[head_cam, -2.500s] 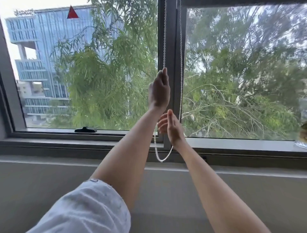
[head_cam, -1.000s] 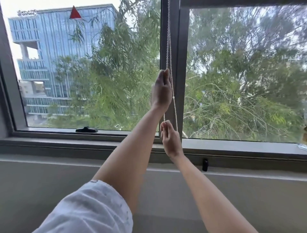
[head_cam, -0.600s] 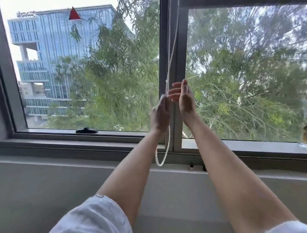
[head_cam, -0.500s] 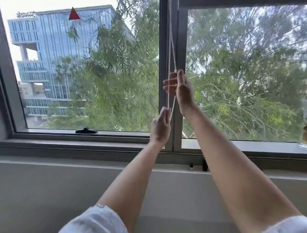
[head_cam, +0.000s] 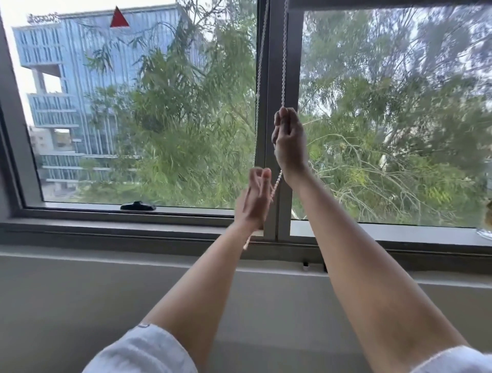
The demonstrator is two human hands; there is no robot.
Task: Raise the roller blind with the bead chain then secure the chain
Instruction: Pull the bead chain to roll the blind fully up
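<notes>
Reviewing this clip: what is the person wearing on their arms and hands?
Both forearms are bare. White fabric sleeves sit pushed up near the elbows: the left sleeve and the right sleeve. No gloves, rings, watch or bracelets show on the left hand or right hand.

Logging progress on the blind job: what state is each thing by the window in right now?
roller blind: raised, only its bottom edge shows at the top
bead chain: hanging in two strands, not secured
right hand: closed on the right strand
left hand: blurred, fingers loosely open, beside the chain
window: shut
</notes>
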